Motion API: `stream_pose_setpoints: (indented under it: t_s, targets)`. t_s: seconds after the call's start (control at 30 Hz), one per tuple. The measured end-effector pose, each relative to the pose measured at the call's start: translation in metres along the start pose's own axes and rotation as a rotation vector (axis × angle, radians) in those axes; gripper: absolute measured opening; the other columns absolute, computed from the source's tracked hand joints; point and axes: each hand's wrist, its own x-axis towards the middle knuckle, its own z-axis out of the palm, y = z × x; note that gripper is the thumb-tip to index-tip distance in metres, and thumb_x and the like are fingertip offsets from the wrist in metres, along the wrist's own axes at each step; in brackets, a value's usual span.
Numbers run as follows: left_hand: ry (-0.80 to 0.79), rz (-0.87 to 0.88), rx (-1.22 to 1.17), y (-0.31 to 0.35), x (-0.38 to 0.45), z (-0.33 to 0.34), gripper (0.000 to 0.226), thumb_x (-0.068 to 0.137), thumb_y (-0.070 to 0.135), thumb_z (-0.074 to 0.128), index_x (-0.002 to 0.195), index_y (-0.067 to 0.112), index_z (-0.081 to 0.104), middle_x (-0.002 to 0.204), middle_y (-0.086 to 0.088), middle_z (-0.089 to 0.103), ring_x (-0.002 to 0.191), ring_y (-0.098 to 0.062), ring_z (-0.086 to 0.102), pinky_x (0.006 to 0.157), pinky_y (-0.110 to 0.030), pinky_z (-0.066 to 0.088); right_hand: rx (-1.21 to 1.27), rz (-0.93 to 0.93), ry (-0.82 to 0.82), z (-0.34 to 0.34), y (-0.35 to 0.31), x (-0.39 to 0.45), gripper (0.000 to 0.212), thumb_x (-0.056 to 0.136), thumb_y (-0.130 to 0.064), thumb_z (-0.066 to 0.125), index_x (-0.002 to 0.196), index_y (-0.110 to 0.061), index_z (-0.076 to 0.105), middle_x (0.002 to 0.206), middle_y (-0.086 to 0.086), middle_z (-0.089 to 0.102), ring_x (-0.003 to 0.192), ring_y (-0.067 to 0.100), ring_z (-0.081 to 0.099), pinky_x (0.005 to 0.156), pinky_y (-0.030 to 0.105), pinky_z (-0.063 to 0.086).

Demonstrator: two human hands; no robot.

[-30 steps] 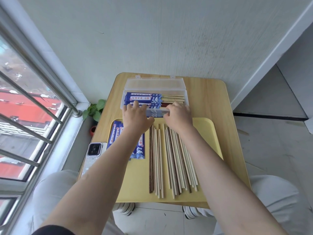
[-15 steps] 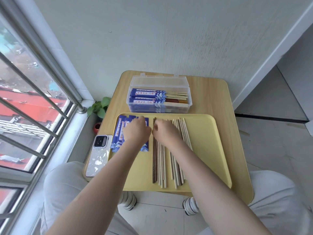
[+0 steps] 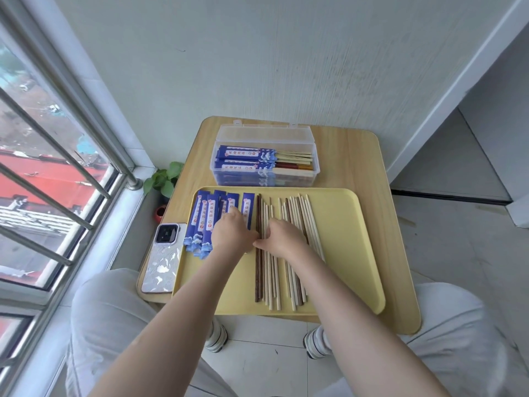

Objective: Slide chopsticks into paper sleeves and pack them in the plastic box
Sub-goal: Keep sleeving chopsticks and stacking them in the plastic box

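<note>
Flanking tray (image 3: pixel 349 253), phone (image 3: pixel 163 259), plastic box (image 3: pixel 264 179)

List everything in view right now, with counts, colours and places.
box: one, clear plastic, lid open, table's far side, holds sleeved chopsticks
sleeves: several, blue, tray's left part
chopsticks: many, pale with a few dark brown, tray's middle
tray: one, yellow, on table
table: one, light wood
phone: one, white patterned case, table's left edge
plant: one, green, red pot, beside table by window
left hand: over sleeves
right hand: on chopsticks, fingertips at the dark pair
</note>
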Motion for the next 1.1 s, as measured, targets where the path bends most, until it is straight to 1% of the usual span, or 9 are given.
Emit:
stream_pose_setpoints:
  t_s: [0.17, 0.3, 0.47, 0.57, 0.67, 0.77, 0.87, 1.0, 1.1]
  targets:
    - [0.003, -0.032, -0.489, -0.001, -0.009, -0.008, 0.016, 0.081, 0.020, 0.070, 0.077, 0.006, 0.063, 0.064, -0.004, 0.063, 0.062, -0.020, 0.064, 0.056, -0.030, 0.052, 0.353, -0.003, 0.128, -0.006, 0.010, -0.008, 0.016, 0.100, -0.031, 0.054, 0.102, -0.017, 0.061, 0.092, -0.004, 0.061, 0.083, 0.015, 0.059, 0.064, 0.026, 0.045]
    - [-0.272, -0.194, -1.248, 0.000, -0.022, -0.020, 0.010, 0.092, 0.011, 0.064, 0.089, 0.002, 0.067, 0.073, -0.009, 0.070, 0.078, -0.028, 0.070, 0.083, -0.039, 0.060, 0.815, -0.041, 0.008, -0.012, 0.007, -0.017, 0.025, 0.102, -0.033, 0.055, 0.111, -0.011, 0.064, 0.093, 0.011, 0.071, 0.072, 0.020, 0.068, 0.063, 0.034, 0.058]
    - [-0.334, -0.204, -1.388, -0.005, -0.028, -0.020, 0.013, 0.094, 0.008, 0.064, 0.102, -0.002, 0.067, 0.079, -0.011, 0.073, 0.075, -0.023, 0.072, 0.076, -0.030, 0.061, 0.964, -0.054, -0.009, -0.014, 0.012, -0.021, 0.019, 0.095, -0.025, 0.068, 0.105, -0.009, 0.070, 0.089, 0.016, 0.075, 0.072, 0.026, 0.072, 0.073, 0.042, 0.063]
    - [-0.280, -0.172, -1.130, -0.005, -0.034, -0.020, 0.019, 0.093, 0.021, 0.069, 0.102, 0.004, 0.069, 0.090, -0.011, 0.074, 0.077, -0.022, 0.073, 0.069, -0.029, 0.061, 0.946, -0.034, 0.034, -0.015, 0.018, -0.023, 0.016, 0.095, -0.023, 0.068, 0.100, -0.009, 0.072, 0.083, 0.013, 0.074, 0.070, 0.025, 0.072, 0.073, 0.041, 0.063]
    - [0.089, 0.022, -0.500, -0.002, -0.037, -0.016, 0.025, 0.089, 0.037, 0.071, 0.093, 0.013, 0.070, 0.082, 0.000, 0.069, 0.072, -0.015, 0.064, 0.059, -0.028, 0.051, 0.903, 0.008, 0.100, -0.020, 0.024, -0.025, 0.014, 0.094, -0.022, 0.068, 0.101, -0.010, 0.073, 0.074, 0.008, 0.070, 0.065, 0.019, 0.066, 0.067, 0.033, 0.059]
    - [0.443, 0.399, -0.100, -0.001, -0.038, -0.014, 0.032, 0.080, 0.033, 0.076, 0.106, 0.017, 0.067, 0.102, 0.000, 0.062, 0.095, -0.021, 0.057, 0.073, -0.032, 0.045, 0.913, 0.014, 0.064, -0.022, 0.025, -0.026, 0.014, 0.094, -0.022, 0.067, 0.086, -0.012, 0.072, 0.065, 0.004, 0.064, 0.060, 0.019, 0.059, 0.058, 0.031, 0.049]
    - [0.189, 0.552, 0.122, 0.008, -0.039, -0.014, 0.044, 0.083, 0.033, 0.071, 0.123, 0.021, 0.058, 0.111, 0.002, 0.061, 0.105, -0.021, 0.057, 0.091, -0.036, 0.042, 0.962, 0.041, 0.042, -0.024, 0.019, -0.029, 0.026, 0.095, -0.029, 0.066, 0.077, -0.010, 0.066, 0.060, 0.000, 0.060, 0.054, 0.016, 0.052, 0.052, 0.026, 0.041]
    - [0.111, 0.426, 0.149, 0.010, -0.042, -0.004, 0.017, 0.095, 0.024, 0.053, 0.108, 0.013, 0.053, 0.081, 0.002, 0.057, 0.072, -0.022, 0.058, 0.056, -0.029, 0.040, 0.880, 0.038, 0.007, -0.024, 0.015, -0.032, 0.024, 0.098, -0.032, 0.059, 0.083, -0.014, 0.064, 0.067, 0.000, 0.060, 0.054, 0.014, 0.051, 0.050, 0.024, 0.040]
    - [0.045, 0.293, 0.045, -0.001, -0.041, 0.004, 0.011, 0.097, 0.023, 0.047, 0.092, 0.013, 0.047, 0.075, 0.001, 0.053, 0.068, -0.023, 0.055, 0.053, -0.030, 0.037, 0.781, 0.071, 0.074, -0.019, 0.020, -0.031, 0.017, 0.100, -0.029, 0.054, 0.101, -0.014, 0.062, 0.075, 0.003, 0.065, 0.057, 0.015, 0.059, 0.053, 0.028, 0.047]
